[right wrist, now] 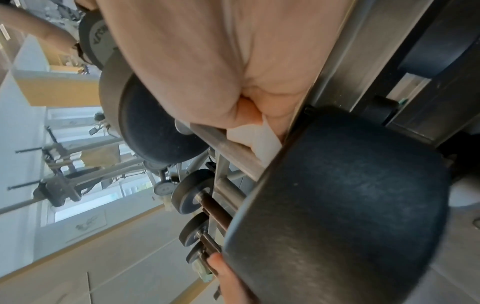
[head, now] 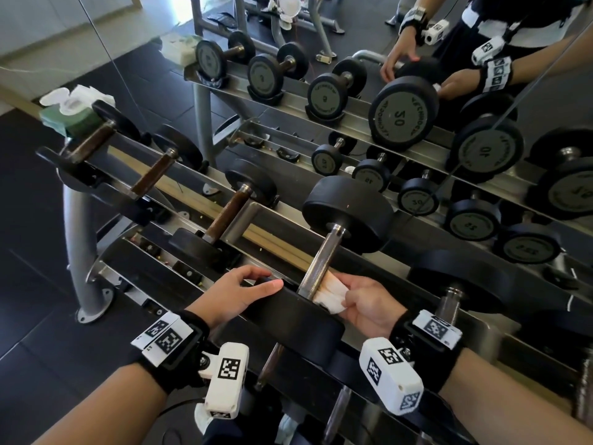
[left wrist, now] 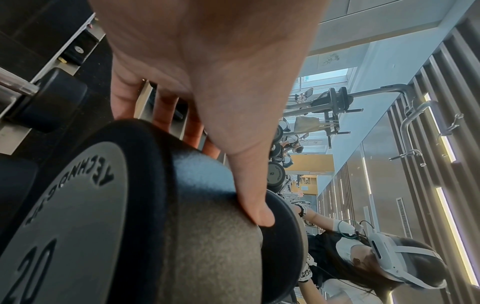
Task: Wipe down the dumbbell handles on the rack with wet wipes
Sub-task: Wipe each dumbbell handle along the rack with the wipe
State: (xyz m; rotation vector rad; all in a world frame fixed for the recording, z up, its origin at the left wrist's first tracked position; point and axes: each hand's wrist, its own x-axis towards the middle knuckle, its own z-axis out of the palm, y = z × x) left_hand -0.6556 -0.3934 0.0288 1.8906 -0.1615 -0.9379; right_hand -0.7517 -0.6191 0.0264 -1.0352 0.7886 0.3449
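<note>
Right hand [head: 369, 303]: fingers clenched round white wet wipe [head: 330, 295], pressed against steel handle [head: 321, 261] of 20 dumbbell [left wrist: 166, 216] on rack [head: 179, 187]. Left hand [head: 232, 295]: fingers relaxed, resting on near weight head.

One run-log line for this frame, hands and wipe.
left hand: rests on dumbbell head, steadying | right hand: grips wet wipe against chrome handle | wipe pack: rack's far end

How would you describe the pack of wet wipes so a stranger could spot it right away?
Start at the dumbbell rack standing against the mirror and follow its top row to the far left end. There, beyond the last brown-handled dumbbell, sits the wet wipes pack: soft, green, with an open white lid and a wipe sticking out, unlike the black weights.
</note>
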